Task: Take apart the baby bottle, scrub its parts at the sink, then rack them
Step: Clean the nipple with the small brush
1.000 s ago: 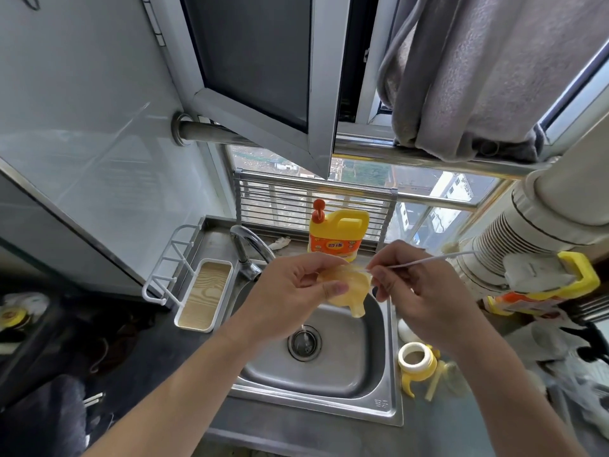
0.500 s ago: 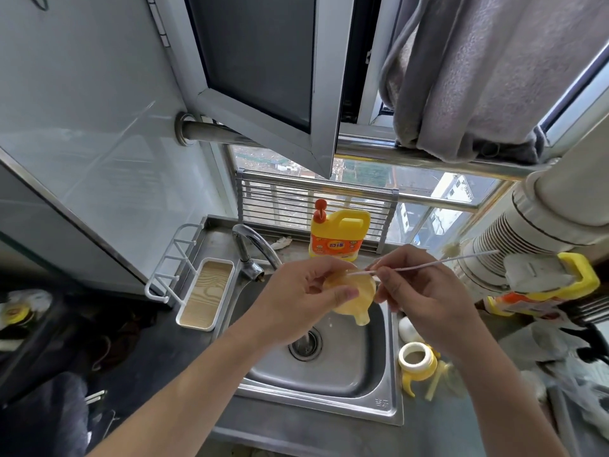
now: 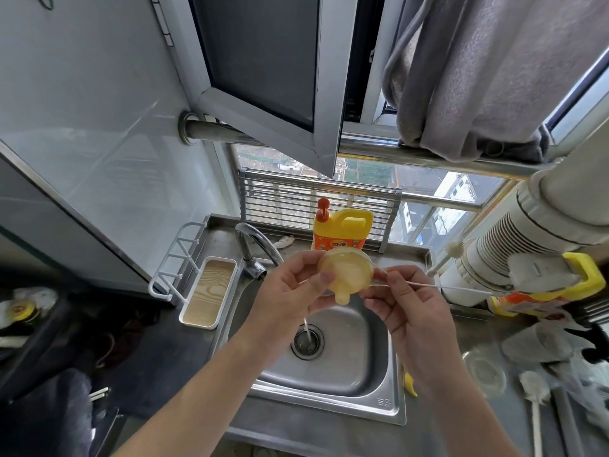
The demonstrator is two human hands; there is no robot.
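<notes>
The stainless steel sink (image 3: 349, 374) fills the lower middle of the frame, and a thin stream of water falls into its drain. Above it, at the centre, our left hand (image 3: 290, 291) pinches the translucent yellowish silicone teat (image 3: 346, 275). The thumb lies across its dome and the narrow tip points down at the basin. Our right hand (image 3: 405, 305), just right of the teat's rim, pinches the thin white stick-handled brush (image 3: 461, 288) between thumb and fingers. The stick's tail runs off to the right. Its working end is hidden at the teat, so we cannot tell whether it is inside.

We judge the main risk to be the grip. The teat is wet and held only by a light pinch, so a push from the stick could pop it loose into the basin or onto the drain. Too hard a poke could also tear the soft feeding hole. The long tail could knock the clutter at the right edge if we swing it.

Half a second ago the tail angled up and to the right; now it lies nearly level, dipping slightly. The teat sits a little higher, with its rim reaching the foot of the yellow plastic detergent jug (image 3: 342, 230). The white-and-yellow ring on the counter right of the sink is now hidden behind our right forearm.
</notes>
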